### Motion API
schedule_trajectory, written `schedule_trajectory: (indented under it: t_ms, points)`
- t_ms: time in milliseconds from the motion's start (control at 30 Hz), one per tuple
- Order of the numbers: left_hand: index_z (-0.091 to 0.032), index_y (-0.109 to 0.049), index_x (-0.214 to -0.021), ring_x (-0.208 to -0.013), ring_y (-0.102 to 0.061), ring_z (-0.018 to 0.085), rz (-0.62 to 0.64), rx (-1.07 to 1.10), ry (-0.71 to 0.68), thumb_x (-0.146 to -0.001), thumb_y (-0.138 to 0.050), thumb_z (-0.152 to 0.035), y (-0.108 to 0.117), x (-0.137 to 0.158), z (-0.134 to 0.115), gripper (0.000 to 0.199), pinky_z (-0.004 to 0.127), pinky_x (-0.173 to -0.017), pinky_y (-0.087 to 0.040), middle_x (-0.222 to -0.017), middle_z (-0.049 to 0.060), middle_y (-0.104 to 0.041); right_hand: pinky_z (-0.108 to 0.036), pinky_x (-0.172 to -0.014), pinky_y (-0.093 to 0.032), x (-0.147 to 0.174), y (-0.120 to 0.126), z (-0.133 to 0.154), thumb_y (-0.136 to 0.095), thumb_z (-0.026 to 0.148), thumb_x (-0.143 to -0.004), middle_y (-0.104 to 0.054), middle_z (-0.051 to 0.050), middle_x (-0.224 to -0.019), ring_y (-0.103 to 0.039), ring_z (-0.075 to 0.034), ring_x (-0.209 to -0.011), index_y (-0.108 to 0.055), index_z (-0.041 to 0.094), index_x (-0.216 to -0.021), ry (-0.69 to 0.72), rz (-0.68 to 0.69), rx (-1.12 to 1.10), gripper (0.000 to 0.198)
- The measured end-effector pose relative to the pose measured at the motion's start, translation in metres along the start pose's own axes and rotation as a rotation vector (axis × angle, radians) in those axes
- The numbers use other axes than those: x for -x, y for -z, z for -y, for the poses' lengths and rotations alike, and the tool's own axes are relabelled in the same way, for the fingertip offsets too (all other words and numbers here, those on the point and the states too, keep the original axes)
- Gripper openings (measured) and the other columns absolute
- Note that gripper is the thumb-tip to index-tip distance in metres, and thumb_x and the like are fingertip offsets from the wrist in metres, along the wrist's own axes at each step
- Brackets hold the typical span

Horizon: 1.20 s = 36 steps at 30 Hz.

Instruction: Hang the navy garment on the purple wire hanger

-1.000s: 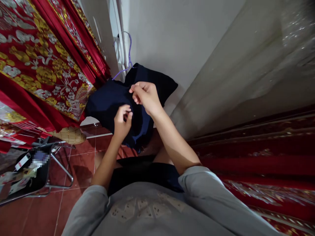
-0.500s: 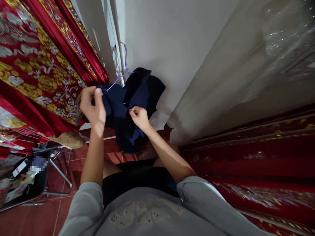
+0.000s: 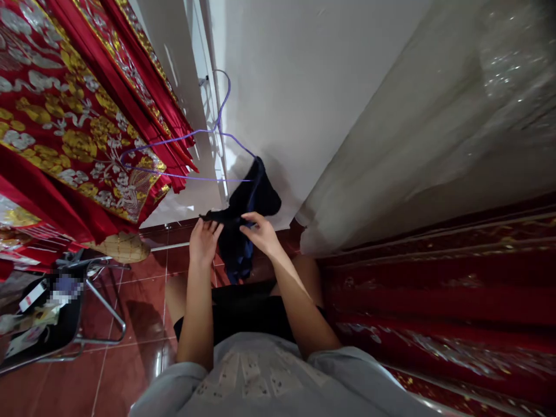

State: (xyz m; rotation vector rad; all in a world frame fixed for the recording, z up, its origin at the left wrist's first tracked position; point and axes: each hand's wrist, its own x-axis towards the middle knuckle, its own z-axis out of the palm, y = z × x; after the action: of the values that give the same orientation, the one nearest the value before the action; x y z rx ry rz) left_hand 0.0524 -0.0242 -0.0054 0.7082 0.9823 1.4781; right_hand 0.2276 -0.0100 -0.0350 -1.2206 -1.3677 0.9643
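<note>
A dark navy and black garment (image 3: 237,237) hangs off the right arm of a thin purple clothes hanger (image 3: 191,177) and drops in folds towards the floor. The hanger's left arm is bare, and its hook rests at the edge of a white frame. My left hand (image 3: 204,240) is closed on the garment's left edge, fingertips against a thin dark fold. My right hand (image 3: 261,234) has the cloth loosely between thumb and forefinger, on the garment's right side. Part of the garment is hidden behind my hands.
Red cloth with gold and silver embroidery (image 3: 82,121) hangs at the left. Below it, a folding chair (image 3: 73,330) bears various items on the red tiled floor (image 3: 143,341). A pale plastic-like cover (image 3: 382,145) and red decorated fabric (image 3: 434,284) line the right side.
The garment has come off the hanger's left arm and slid down, leaving that arm bare. My left hand has moved right and down, closer to my right hand, which has lowered slightly.
</note>
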Motion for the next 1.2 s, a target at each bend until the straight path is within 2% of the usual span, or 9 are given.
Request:
schedule_trajectory:
  t_ms: [100,300,433,533,600,700,933,1067,1200]
  points:
    - [-0.021,-0.061,-0.092,-0.093,-0.069,0.018,0.133,-0.208,-0.153,-0.095,-0.064,-0.043,-0.029,0.006,-0.011,0.022,0.040,-0.089,-0.063,-0.095,0.005,-0.067,-0.038,-0.098,-0.048,0.002,-0.002,0.013,-0.076,0.027,-0.069,-0.070,-0.008,-0.119,-0.064,-0.025,-0.111,-0.063,0.021,-0.114,0.059,0.158,-0.068,0.048]
    - [-0.025,-0.061,-0.122,-0.119,-0.063,0.023,0.100,-0.690,-0.674,-0.099,-0.055,-0.053,-0.035,0.009,-0.021,0.036,0.038,-0.105,-0.053,-0.124,0.010,-0.064,-0.030,-0.071,-0.047,-0.008,-0.003,0.062,-0.053,0.030,-0.087,-0.062,-0.001,-0.075,-0.059,-0.017,-0.073,-0.062,0.019,-0.083,0.190,0.219,-0.122,0.015]
    - [-0.019,-0.064,-0.119,-0.109,-0.069,0.028,0.489,-0.897,-0.348,-0.101,-0.044,-0.062,-0.001,0.003,-0.018,0.051,0.041,-0.095,-0.056,-0.114,0.012,-0.072,-0.033,-0.082,-0.052,-0.046,0.010,0.081,-0.054,0.025,-0.082,-0.068,-0.002,-0.082,-0.063,-0.019,-0.080,-0.067,0.019,-0.084,0.399,0.237,-0.029,0.015]
    - [-0.018,-0.068,-0.103,-0.091,-0.072,0.028,0.667,-1.132,-0.215,-0.100,-0.049,-0.059,0.010,0.008,-0.027,0.045,0.039,-0.085,-0.055,-0.097,0.010,-0.075,-0.036,-0.096,-0.051,-0.092,0.011,0.081,-0.054,0.019,-0.077,-0.073,-0.006,-0.103,-0.066,-0.021,-0.098,-0.070,0.020,-0.098,0.490,0.018,-0.036,0.026]
    - [-0.019,-0.067,-0.105,-0.088,-0.072,0.027,0.611,-1.250,-0.300,-0.101,-0.051,-0.051,0.010,0.013,-0.041,0.036,0.038,-0.084,-0.053,-0.097,0.009,-0.075,-0.036,-0.099,-0.050,-0.121,0.007,0.073,-0.057,0.021,-0.079,-0.072,-0.008,-0.110,-0.065,-0.021,-0.104,-0.069,0.020,-0.103,0.460,-0.112,-0.027,0.027]
    - [-0.020,-0.067,-0.103,-0.085,-0.071,0.028,0.467,-1.484,-0.406,-0.101,-0.052,-0.043,0.010,0.015,-0.064,0.028,0.037,-0.081,-0.052,-0.091,0.011,-0.074,-0.032,-0.083,-0.052,-0.145,0.004,0.051,-0.061,0.031,-0.085,-0.064,-0.004,-0.074,-0.060,-0.019,-0.079,-0.062,0.019,-0.075,0.255,-0.100,0.090,0.015]
    - [-0.021,-0.069,-0.100,-0.093,-0.071,0.033,0.418,-1.834,-0.137,-0.094,-0.053,-0.024,0.055,-0.011,-0.094,0.018,0.044,-0.086,-0.051,-0.100,0.015,-0.075,-0.027,-0.048,-0.032,-0.113,0.051,0.029,-0.067,0.031,-0.080,-0.027,0.006,-0.052,-0.028,-0.010,-0.053,-0.033,0.024,-0.054,0.162,-0.278,0.225,0.043]
    - [-0.021,-0.063,-0.087,-0.092,-0.067,0.028,0.269,-1.628,-0.532,-0.093,-0.048,-0.026,0.054,-0.041,-0.124,0.017,0.041,-0.090,-0.052,-0.095,0.013,-0.071,-0.028,-0.047,-0.029,-0.101,0.077,0.050,-0.066,0.029,-0.077,-0.025,0.005,-0.052,-0.027,-0.009,-0.051,-0.029,0.025,-0.051,0.249,-0.335,0.278,0.046]
    - [-0.020,-0.062,-0.093,-0.113,-0.064,0.026,0.318,-1.366,-0.909,-0.093,-0.048,-0.025,0.012,-0.063,-0.155,0.014,0.041,-0.104,-0.049,-0.118,0.012,-0.067,-0.028,-0.049,-0.032,-0.094,0.078,0.064,-0.066,0.027,-0.076,-0.024,0.005,-0.051,-0.027,-0.009,-0.050,-0.026,0.025,-0.051,0.259,-0.332,0.284,0.048]
